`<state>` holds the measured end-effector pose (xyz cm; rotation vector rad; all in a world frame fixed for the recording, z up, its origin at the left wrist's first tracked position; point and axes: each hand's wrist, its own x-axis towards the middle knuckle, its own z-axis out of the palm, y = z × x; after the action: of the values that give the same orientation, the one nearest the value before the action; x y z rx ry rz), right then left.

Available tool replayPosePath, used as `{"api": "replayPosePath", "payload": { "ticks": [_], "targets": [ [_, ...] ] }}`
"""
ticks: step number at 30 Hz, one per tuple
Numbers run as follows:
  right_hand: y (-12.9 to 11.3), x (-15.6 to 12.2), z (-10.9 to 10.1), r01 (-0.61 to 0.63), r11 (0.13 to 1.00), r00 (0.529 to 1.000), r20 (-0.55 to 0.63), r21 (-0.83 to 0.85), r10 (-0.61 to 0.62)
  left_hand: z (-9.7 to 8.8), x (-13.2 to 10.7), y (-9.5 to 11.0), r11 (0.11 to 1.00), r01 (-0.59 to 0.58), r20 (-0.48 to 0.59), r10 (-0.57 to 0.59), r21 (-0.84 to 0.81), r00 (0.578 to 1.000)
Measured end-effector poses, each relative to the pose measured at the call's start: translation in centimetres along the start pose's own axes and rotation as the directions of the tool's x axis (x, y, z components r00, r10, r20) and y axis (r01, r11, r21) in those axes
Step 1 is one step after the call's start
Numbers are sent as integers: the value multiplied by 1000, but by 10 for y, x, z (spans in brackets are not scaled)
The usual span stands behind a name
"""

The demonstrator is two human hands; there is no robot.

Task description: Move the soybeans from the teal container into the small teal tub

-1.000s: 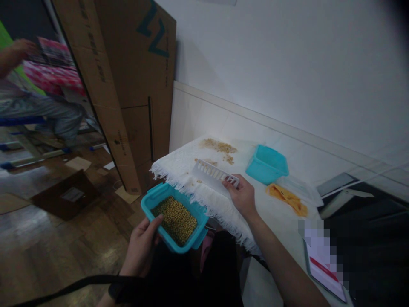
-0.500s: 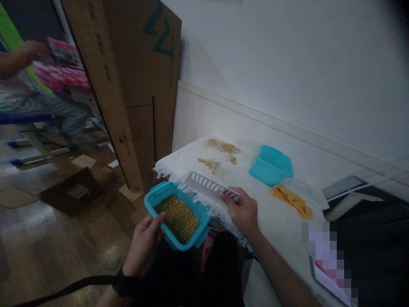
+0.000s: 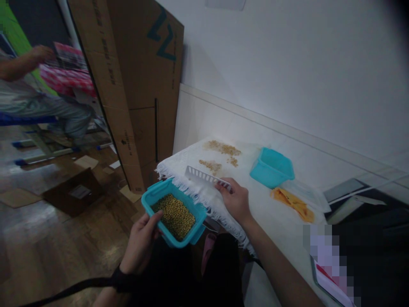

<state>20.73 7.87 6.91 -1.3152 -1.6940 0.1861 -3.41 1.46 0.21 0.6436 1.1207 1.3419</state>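
Note:
My left hand (image 3: 143,236) grips the near-left rim of a turquoise plastic container (image 3: 147,200), its thumb over the edge. Round yellowish beans (image 3: 177,216) fill much of the container, which I hold beside the edge of a table (image 3: 265,230), partly under the fringe of a white cloth (image 3: 179,164). In my right hand (image 3: 234,198) is a thin, pale strip with a row of slots (image 3: 204,175), pinched at its right end over the cloth's front edge. Beyond it, small heaps of beans (image 3: 223,148) lie scattered on the cloth.
A second turquoise container (image 3: 271,168) stands right of the beans, near a clear lid (image 3: 303,194) and a crumpled orange packet (image 3: 292,204). A tall cardboard box (image 3: 143,76) rises at left. Another person (image 3: 41,94) sits farther left; flattened cardboard (image 3: 72,192) lies on the floor.
The slotted strip and my right hand have shifted slightly up and left, away from the container's opening. The container has moved a little left. My view has shifted slightly.

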Motion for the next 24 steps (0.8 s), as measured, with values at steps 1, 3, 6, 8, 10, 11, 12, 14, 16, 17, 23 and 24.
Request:
{"api": "replayPosePath", "payload": {
  "ticks": [1,3,6,8,10,11,12,14,16,17,23,24],
  "targets": [
    [-3,-5,-3,-6,1000,1000,11,16,6,0,0,0,1000,-3,0,3,1,1000],
    [-8,-15,-9,-23,999,999,42,48,21,0,0,-1,1000,-6,2,6,-6,1000],
    [-11,-23,-18,-61,995,996,68,81,56,0,0,-1,1000,1,5,-1,-10,1000],
    [-2,-19,-26,-96,993,995,-1,69,97,1,-1,0,1000,8,3,-8,-13,1000],
    [16,-6,-33,-134,991,980,-145,24,136,2,-2,0,1000,7,8,-7,-19,1000],
    [27,3,-37,-152,988,968,-203,-15,146,3,-2,0,1000,7,10,-7,-21,1000],
    [39,13,-40,-161,985,957,-252,-55,142,4,-3,-1,1000,12,10,-12,-21,1000],
    [61,32,-45,-166,978,957,-261,-124,129,5,-3,-2,999,34,3,-34,-18,999],
    [78,48,-45,-165,971,964,-234,-172,122,5,-3,-5,998,61,-16,-61,-15,998],
    [83,53,-44,-161,967,970,-214,-196,118,5,-3,-6,997,71,-28,-71,-13,997],
    [95,63,-32,-145,964,981,-159,-225,110,7,-1,-8,996,95,-42,-94,4,995],
    [95,62,-32,-153,965,980,-158,-211,121,7,-1,-8,996,92,-42,-91,5,995]
  ]
}}
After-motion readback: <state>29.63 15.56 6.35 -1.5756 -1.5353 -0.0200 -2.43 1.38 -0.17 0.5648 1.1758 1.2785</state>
